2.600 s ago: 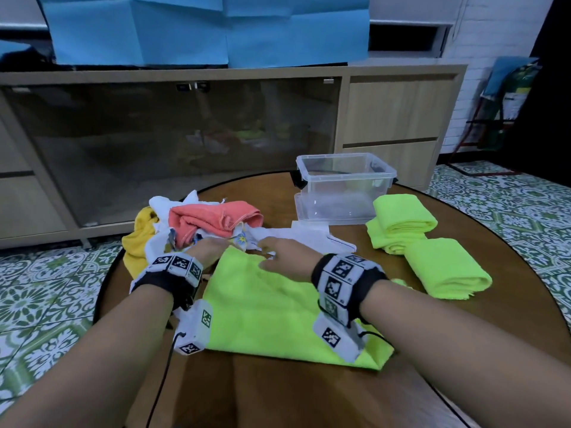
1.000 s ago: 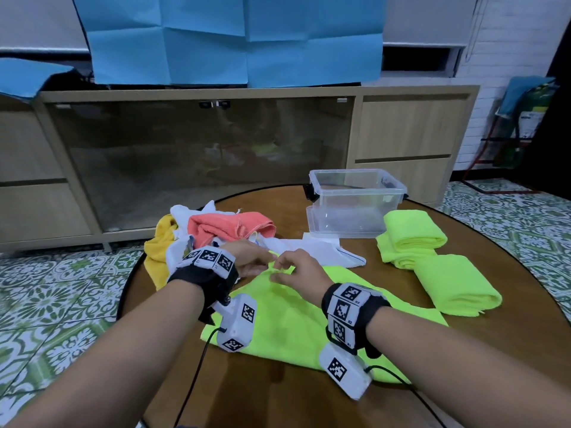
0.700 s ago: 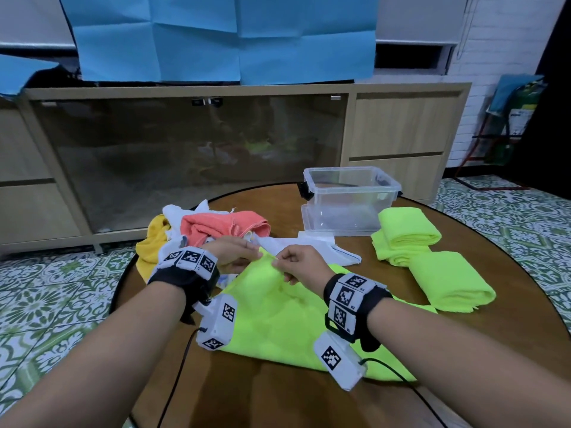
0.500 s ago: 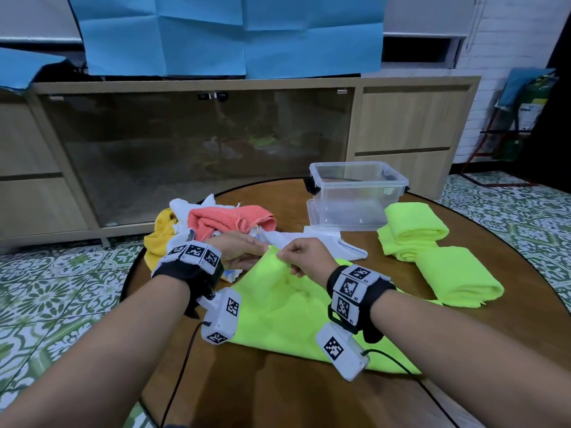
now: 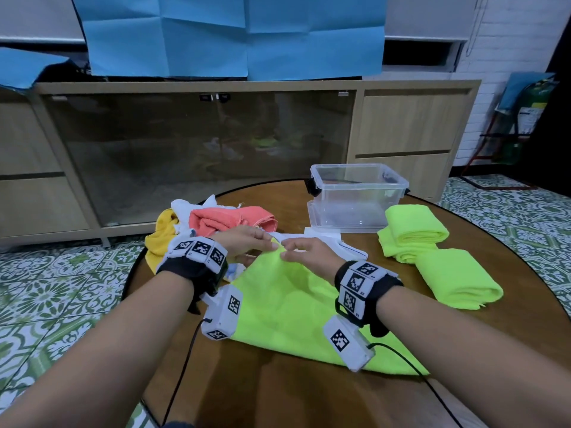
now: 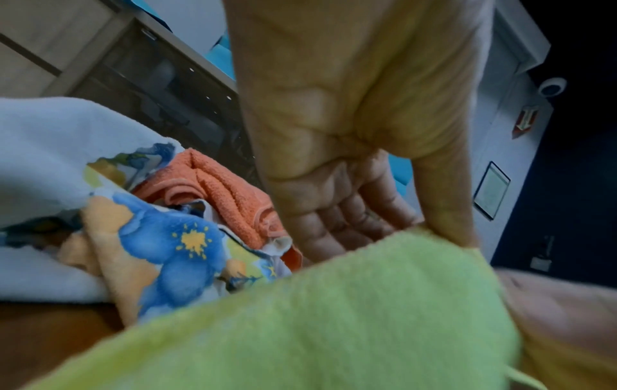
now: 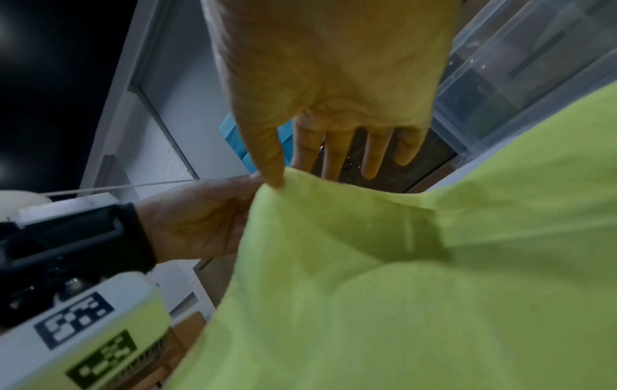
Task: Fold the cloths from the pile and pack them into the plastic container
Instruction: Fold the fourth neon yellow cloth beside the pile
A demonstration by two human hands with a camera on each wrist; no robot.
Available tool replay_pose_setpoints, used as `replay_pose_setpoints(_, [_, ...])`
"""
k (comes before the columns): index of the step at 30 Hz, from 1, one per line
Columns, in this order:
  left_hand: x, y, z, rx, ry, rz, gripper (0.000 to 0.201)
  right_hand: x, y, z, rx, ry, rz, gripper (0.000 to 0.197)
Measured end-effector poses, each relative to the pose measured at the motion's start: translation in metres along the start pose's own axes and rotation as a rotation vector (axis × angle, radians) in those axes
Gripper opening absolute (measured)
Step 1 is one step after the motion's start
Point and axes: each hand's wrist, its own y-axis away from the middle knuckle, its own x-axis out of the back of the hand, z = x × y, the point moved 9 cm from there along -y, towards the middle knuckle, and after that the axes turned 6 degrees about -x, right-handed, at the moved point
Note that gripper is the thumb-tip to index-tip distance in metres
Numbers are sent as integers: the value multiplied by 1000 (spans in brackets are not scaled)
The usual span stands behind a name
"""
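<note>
Item: lime cloth point(image 5: 287, 307), spread on the table point(image 5: 309, 393) nearer the person than the plastic container point(image 5: 358, 196), its far corner pinched and raised by left hand point(image 5: 247, 242) and right hand point(image 5: 309, 253), likely to start a fold; unfolded pile point(image 5: 216, 220) left of the container.

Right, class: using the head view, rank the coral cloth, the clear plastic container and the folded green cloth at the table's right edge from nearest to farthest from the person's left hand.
From the left hand:
1. Coral cloth, just behind it on the pile.
2. Clear plastic container, farther back and to the right.
3. Folded green cloth, far right, past the right hand.
</note>
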Motion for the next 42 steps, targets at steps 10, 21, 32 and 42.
replay_pose_setpoints(10, [89,23,-27,-56,4,538,15,43,1,32,-171,687,-139,47])
replay_pose_setpoints(21, [96,28,-35,-22,-261,625,25,99,34,60,-393,991,-266,39])
replay_pose_setpoints(32, [104,44,16,-188,-332,988,26,125,27,24,-240,1427,-54,46])
replay_pose_setpoints(42, [85,32,-5,-91,-1214,648,27,133,29,26,-58,1006,73,37])
